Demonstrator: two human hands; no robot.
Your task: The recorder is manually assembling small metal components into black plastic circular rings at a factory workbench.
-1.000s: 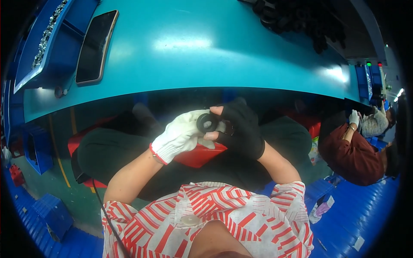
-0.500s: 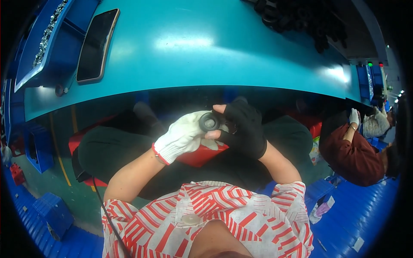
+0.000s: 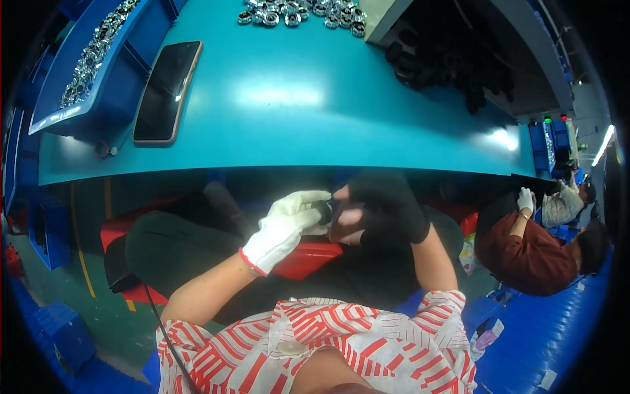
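In its white knit glove, my left hand [image 3: 282,230] pinches a small black ring [image 3: 323,211] between thumb and fingers. My right hand [image 3: 387,213], in a black fingerless glove, is curled right beside the ring, its bare fingertips pointing at the left hand. A dark shape shows at those fingertips, but blur and the black glove hide what they hold. Both hands are over my lap, just short of the table edge.
The turquoise table [image 3: 262,144] spans the front. On it are a phone [image 3: 167,92], a blue bin [image 3: 98,118] of shiny metal parts, loose chrome parts [image 3: 292,18] and a heap of black rings [image 3: 446,72]. A person in a maroon top [image 3: 525,243] sits at right.
The view has tilted up, showing chrome parts at the back. My hands have drawn slightly apart; the ring, earlier between both hands and facing up, is now turned sideways in the left.
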